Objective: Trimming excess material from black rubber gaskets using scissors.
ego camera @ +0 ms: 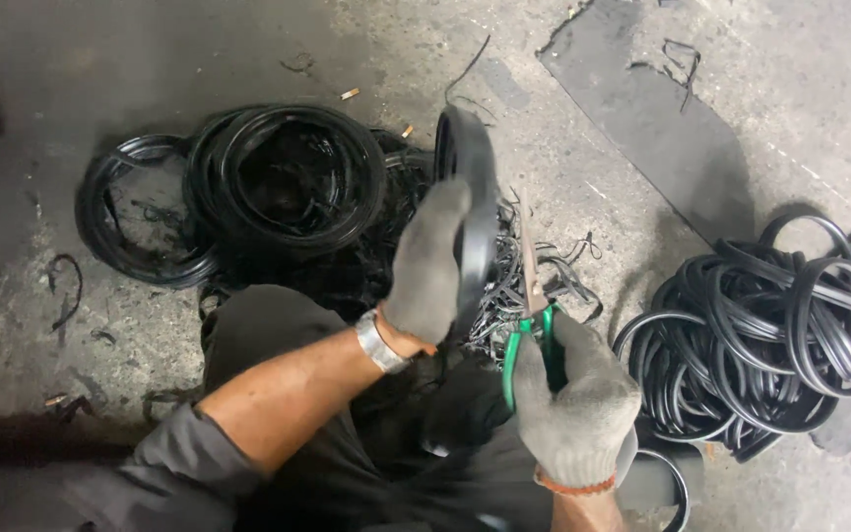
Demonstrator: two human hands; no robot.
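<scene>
Two heaps of black rubber rings flank the work: a stacked pile point(248, 187) at left looks finished, I judge, while a tangled heap point(770, 335) at right seems left to do. Between them, the gloved left hand point(430, 266) grips one upright ring point(473, 197). Just beside it, the right hand point(573, 394) clasps green-handled scissors point(531, 296) over trimmed scraps point(544, 271).

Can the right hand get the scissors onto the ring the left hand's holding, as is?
Probably yes. The right hand holds the green-handled scissors blades up, right beside the black rubber ring gripped by the left hand; nothing sits between.
</scene>
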